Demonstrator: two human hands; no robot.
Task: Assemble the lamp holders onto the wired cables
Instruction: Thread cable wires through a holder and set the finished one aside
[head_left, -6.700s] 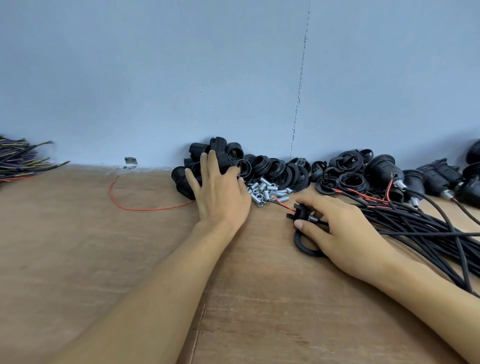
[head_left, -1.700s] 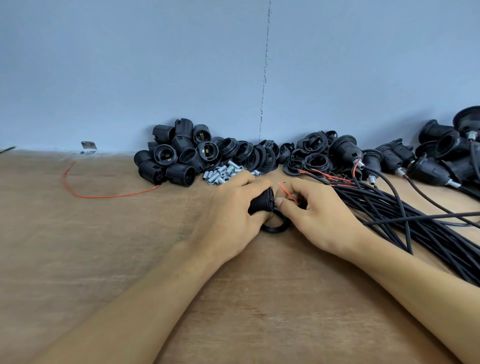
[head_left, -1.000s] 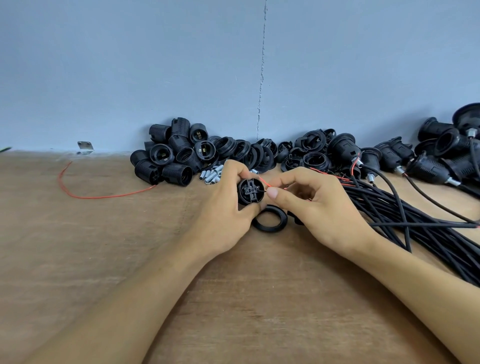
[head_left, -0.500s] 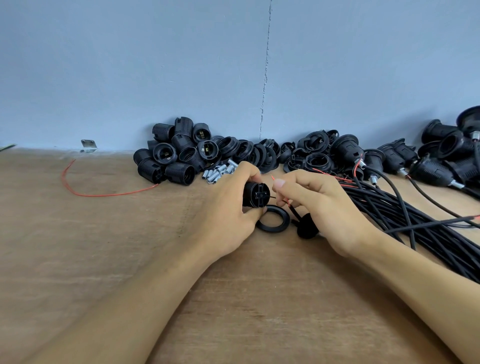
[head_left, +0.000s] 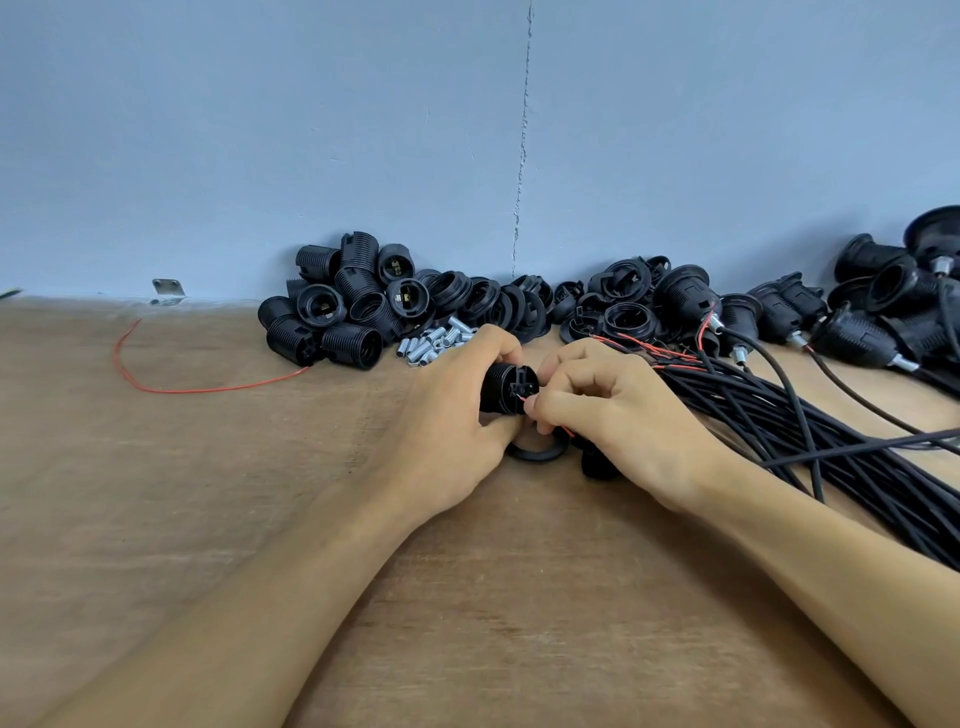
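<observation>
**Fig.** The left hand (head_left: 452, 415) is gripping a black ribbed plastic lamp holder (head_left: 506, 387), fingers curled round its barrel. It is presenting the terminal end to the right hand (head_left: 618, 415), probably so the contacts are reachable. The right thumb and forefinger are pinching a thin red wire (head_left: 565, 431) against that end, apparently feeding it in. A loose black plastic ring (head_left: 537, 454) is lying on the brown wooden table (head_left: 260, 493) just beneath, handy for later fitting.

Bright, soft light falls from above, evenly lighting the pale blue painted wall (head_left: 260, 130). The left hand (head_left: 452, 415) and right hand (head_left: 628, 415) throw only faint, diffuse shadows on the brown wooden desk (head_left: 156, 519). The centre is sharp; forearms (head_left: 260, 623) stretch toward 5 and 7 o'clock; thin black cables (head_left: 857, 467) at 3 o'clock look slightly smeared.
</observation>
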